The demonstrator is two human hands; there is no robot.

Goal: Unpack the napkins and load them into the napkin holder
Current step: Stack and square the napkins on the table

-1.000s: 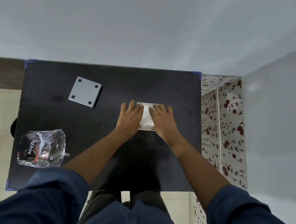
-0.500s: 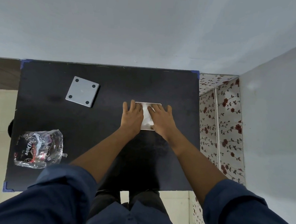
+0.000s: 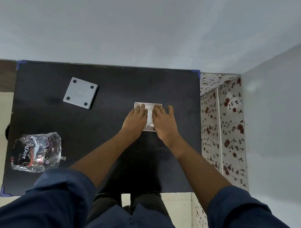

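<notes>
Two hands: I see both flat, fingers spread, pressing the napkins.
Table (image 3: 109,146): black.
Wrapper (image 3: 36,152): empty, near-left corner.
Left hand (image 3: 135,120): on left half.
Right hand (image 3: 164,122): on right half.
Lid (image 3: 80,92): far left, apart.
Napkins (image 3: 149,117): under my fingers, in holder (image 3: 147,104).

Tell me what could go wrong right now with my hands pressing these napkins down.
Both hands, left hand and right hand, lie flat on the napkins in the napkin holder; uneven pressure might crease them. The grey lid lies far off to the left, so reaching for it could let the stack spring up.
</notes>
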